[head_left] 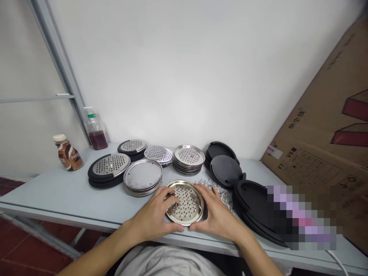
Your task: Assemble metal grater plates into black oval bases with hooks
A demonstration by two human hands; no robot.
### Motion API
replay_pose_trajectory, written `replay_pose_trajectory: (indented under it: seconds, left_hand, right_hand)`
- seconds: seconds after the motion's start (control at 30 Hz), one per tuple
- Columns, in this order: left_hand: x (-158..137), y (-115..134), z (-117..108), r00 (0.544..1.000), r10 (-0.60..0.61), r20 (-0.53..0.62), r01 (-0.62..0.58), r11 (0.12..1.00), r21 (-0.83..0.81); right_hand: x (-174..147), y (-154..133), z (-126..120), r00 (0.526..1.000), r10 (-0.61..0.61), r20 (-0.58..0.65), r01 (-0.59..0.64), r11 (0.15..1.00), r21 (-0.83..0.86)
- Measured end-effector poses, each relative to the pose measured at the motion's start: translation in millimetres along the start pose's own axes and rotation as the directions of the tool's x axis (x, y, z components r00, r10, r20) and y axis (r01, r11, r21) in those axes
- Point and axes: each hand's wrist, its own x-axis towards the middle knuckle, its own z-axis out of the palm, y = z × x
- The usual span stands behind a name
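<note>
A round metal grater plate (pixel 185 205) with a shiny raised rim lies near the table's front edge. My left hand (pixel 157 211) curls round its left side, thumb at the front rim and fingertips over the perforated face. On the opposite side, my right hand (pixel 216 214) grips the rim between thumb and fingers. Just beyond my right hand is a heap of small wire clips or rings (pixel 222 190), partly hidden by it. Behind my left hand stands a stack of plain metal discs (pixel 143 174). A stack of perforated metal grater discs (pixel 189 155) is farther back.
Grater discs in black holders (pixel 110 165) are stacked at left, with loose perforated discs (pixel 158 153) nearby. Black round holders (pixel 255 203) are piled at right. A brown bottle (pixel 68 153) and a bottle of red liquid (pixel 97 132) stand far left. A cardboard box (pixel 322 126) leans right.
</note>
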Motion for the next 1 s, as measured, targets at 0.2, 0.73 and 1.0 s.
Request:
replay_pose_trajectory:
  seconds: [0.2,0.73,1.0]
  left_hand:
    - [0.7,0.1,-0.7,1.000,-0.002,0.000,0.002,1.000,0.001]
    - [0.6,-4.4,-1.5,1.000,-0.004,0.001,0.004,0.997,-0.079]
    - [-5.3,-5.2,0.1,0.995,-0.101,0.011,0.102,0.993,-0.064]
  right_hand:
    - [0.1,0.1,0.2,1.000,0.005,0.006,-0.005,1.000,-0.003]
    - [0.4,0.1,-0.2,1.000,0.010,0.017,-0.010,1.000,-0.015]
    - [2.5,-4.3,-3.3,0.987,0.002,-0.163,0.006,0.999,0.050]
